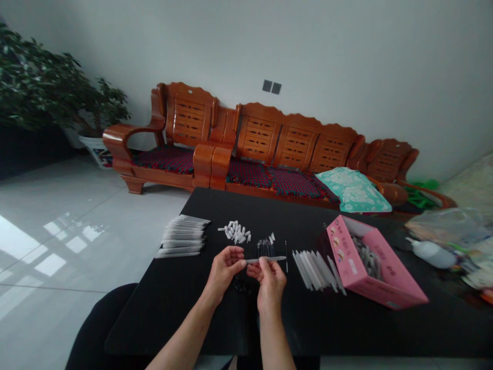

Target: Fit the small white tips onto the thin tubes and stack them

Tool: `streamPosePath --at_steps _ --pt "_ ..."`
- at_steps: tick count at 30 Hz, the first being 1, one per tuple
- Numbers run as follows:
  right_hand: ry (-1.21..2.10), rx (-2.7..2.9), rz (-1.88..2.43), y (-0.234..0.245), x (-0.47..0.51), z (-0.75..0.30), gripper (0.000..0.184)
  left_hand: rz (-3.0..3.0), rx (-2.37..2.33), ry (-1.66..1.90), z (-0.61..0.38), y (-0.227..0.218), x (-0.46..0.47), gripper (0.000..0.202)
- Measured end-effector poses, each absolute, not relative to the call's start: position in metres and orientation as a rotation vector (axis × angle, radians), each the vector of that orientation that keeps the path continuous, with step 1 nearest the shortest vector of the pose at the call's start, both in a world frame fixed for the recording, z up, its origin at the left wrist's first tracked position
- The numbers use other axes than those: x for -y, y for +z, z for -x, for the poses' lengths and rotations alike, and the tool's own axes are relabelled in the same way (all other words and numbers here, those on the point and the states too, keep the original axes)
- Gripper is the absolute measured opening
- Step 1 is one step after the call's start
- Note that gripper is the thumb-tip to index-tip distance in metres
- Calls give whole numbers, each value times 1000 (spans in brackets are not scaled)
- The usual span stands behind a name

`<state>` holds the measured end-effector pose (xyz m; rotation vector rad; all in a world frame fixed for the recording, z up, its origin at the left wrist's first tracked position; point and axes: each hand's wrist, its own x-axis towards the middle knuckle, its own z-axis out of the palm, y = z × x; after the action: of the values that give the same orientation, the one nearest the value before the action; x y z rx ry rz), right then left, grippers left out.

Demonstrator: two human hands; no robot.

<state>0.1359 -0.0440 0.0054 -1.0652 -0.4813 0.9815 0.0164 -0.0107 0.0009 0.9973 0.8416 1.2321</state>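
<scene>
A whitish pen barrel [276,258] lies level between my two hands over the black table. My right hand [271,281] grips it from below, thumb on top, with its tapered end pointing right. At the other end, the thumb and fingers of my left hand [225,267] are closed on the barrel's tip. Just beyond my hands are several dark pen refills [265,247] and a loose pile of small white caps [235,231]. One thin refill [286,256] lies apart at the right. Small black parts [241,285] sit beneath my hands, partly hidden.
Rows of white pens [183,235] lie at the table's left; pale barrels [314,270] lie at the right beside a pink box [400,275] holding more grey-white pieces. Farther right is a white bottle [433,254]. A wooden sofa [258,136] stands behind the table [215,203].
</scene>
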Motion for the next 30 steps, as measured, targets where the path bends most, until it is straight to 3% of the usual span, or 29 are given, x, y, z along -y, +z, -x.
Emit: streamPosePath --at_steps 30 --pt "999 492 1069 3 42 -135 34 -1016 -890 1150 -17 -2 11 35"
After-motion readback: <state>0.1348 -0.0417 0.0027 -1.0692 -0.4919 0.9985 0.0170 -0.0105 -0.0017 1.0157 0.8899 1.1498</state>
